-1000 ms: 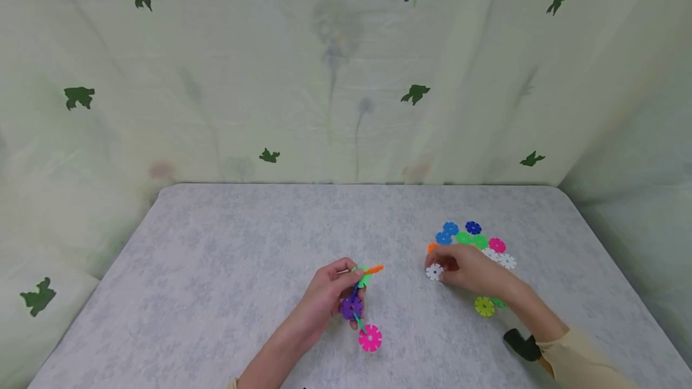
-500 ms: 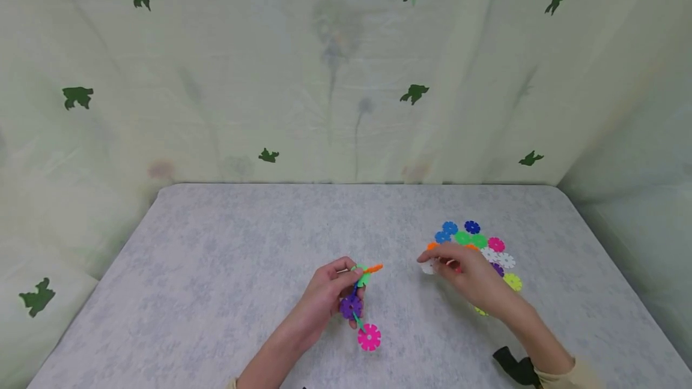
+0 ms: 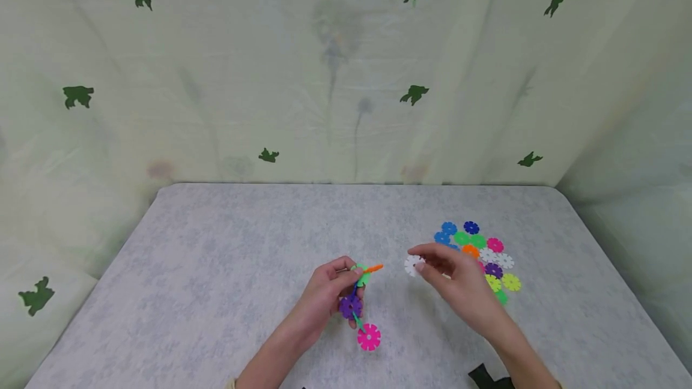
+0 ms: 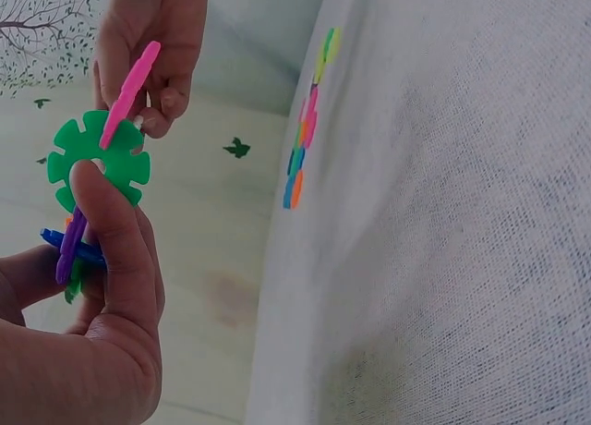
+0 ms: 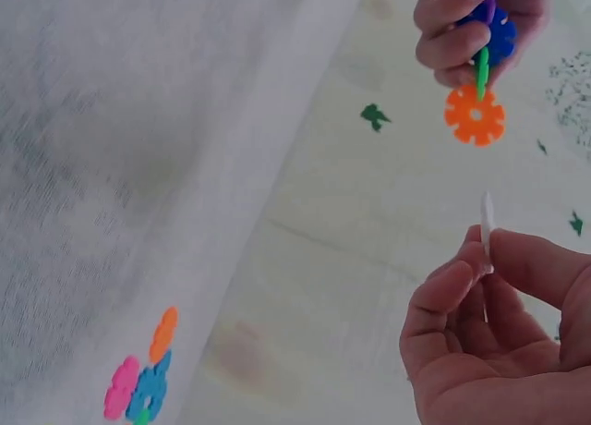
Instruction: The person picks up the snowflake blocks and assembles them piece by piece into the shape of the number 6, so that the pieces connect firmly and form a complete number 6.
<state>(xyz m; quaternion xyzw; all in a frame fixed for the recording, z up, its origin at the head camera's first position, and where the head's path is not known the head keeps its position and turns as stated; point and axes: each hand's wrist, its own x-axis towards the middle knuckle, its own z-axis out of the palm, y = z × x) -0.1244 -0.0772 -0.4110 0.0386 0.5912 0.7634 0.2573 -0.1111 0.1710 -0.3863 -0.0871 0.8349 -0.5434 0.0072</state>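
My left hand (image 3: 331,290) holds a chain of notched plastic discs above the table. In the chain are an orange disc (image 5: 475,115), a light green one (image 3: 362,277), a dark blue one (image 5: 501,37), a purple one (image 3: 351,307), a green one (image 4: 102,157) and a pink one (image 3: 369,337) at the near end. Between thumb and fingertips my right hand (image 3: 459,281) pinches a white notched disc (image 3: 413,265), seen edge-on in the right wrist view. The white disc is apart from the chain, to the right of its orange end.
Several loose discs lie in a group at the right of the grey table (image 3: 227,245), among them a purple disc (image 3: 494,271), a yellow disc (image 3: 511,282) and a dark blue disc (image 3: 471,227). A patterned curtain (image 3: 216,77) hangs behind the table.
My right hand has moved left from the group of discs toward the chain, carrying the white disc. The left hand and its chain have stayed nearly still.
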